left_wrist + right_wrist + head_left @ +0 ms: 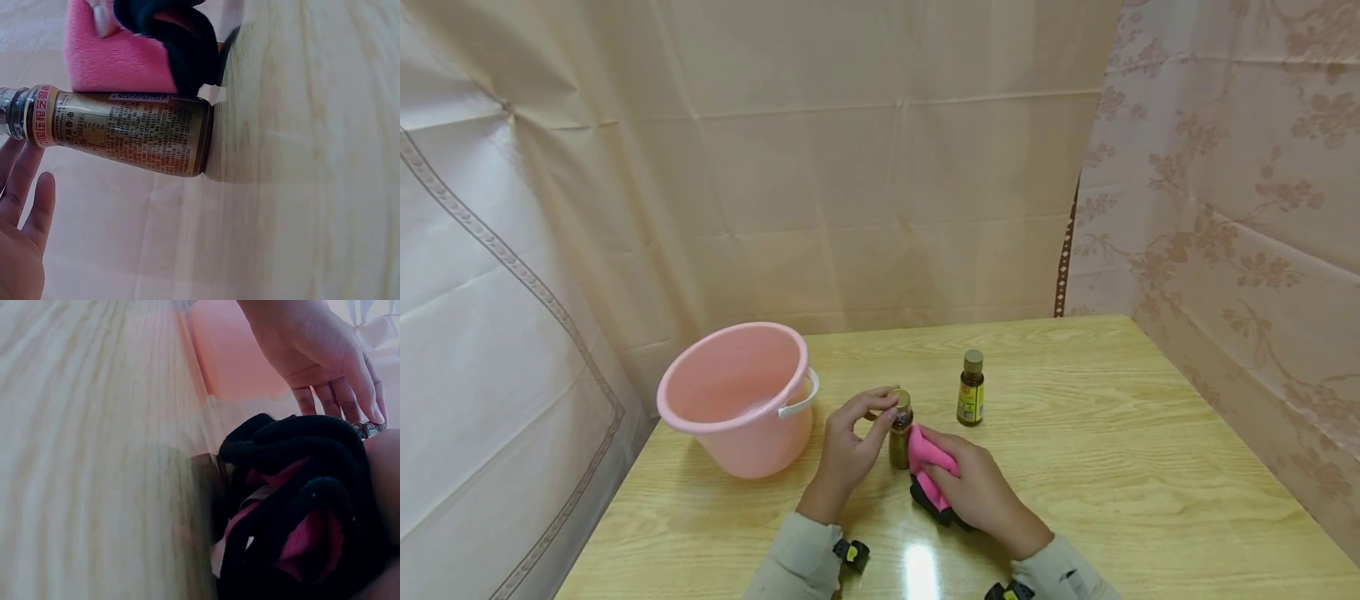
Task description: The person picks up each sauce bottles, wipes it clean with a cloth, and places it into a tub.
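A sesame oil bottle (898, 450), dark with a gold cap and a printed label, stands upright on the table. My left hand (850, 446) holds it at the neck and cap between thumb and fingers. On its other side, my right hand (973, 483) grips a folded pink cloth (928, 454) with a black edge. In the left wrist view the cloth (119, 62) lies against the side of the bottle (131, 134). Black folds of the cloth (300, 450) hide much of the bottle in the right wrist view, where the left hand (319, 350) shows behind.
To the left a pink bucket (793, 408) with a white handle (800, 400) stands on the wooden table (1112, 467). Behind the right hand is a second brown bottle (971, 396) with a yellow label. Hanging cloth sheets (880, 167) border the table at the back and sides.
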### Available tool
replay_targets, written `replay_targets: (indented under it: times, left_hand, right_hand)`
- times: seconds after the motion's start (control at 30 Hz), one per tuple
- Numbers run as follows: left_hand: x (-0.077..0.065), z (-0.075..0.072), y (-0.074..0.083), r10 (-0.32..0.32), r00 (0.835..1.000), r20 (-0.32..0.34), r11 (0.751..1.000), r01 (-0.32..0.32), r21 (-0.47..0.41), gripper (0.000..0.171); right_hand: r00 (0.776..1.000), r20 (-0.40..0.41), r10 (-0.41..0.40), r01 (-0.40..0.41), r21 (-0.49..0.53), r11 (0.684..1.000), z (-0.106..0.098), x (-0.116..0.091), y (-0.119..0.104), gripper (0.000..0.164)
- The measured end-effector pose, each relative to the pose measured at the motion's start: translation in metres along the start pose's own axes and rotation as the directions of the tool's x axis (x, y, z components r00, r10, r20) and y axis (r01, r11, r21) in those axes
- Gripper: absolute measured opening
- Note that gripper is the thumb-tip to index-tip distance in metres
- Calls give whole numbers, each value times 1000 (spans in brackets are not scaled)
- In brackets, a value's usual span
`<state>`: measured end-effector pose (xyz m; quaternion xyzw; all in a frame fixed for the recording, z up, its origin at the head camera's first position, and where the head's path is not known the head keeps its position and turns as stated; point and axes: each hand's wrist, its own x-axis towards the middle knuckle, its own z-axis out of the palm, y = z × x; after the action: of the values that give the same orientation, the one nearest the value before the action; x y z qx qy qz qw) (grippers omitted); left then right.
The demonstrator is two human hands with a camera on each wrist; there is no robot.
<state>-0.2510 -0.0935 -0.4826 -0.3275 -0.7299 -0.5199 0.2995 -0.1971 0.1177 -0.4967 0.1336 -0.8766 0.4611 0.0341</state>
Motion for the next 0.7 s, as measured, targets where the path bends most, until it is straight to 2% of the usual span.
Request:
replay_targets:
  times: [0.33, 0.57, 0.7]
  left_hand:
    - [0, -2, 3, -26, 1000, 13, 1000, 26, 15, 20]
    - [0, -3, 3, -30, 999, 14, 999, 30, 21, 20]
    - [1, -3, 2, -26, 1000, 11, 1000, 26, 11, 21]
  right_hand:
    - [994, -97, -55, 66, 121, 990, -1, 0, -6, 55]
    - [977, -140, -160, 183, 171, 968, -2, -1, -7, 56]
    - [970, -154, -186, 213, 178, 961, -3, 0, -7, 56]
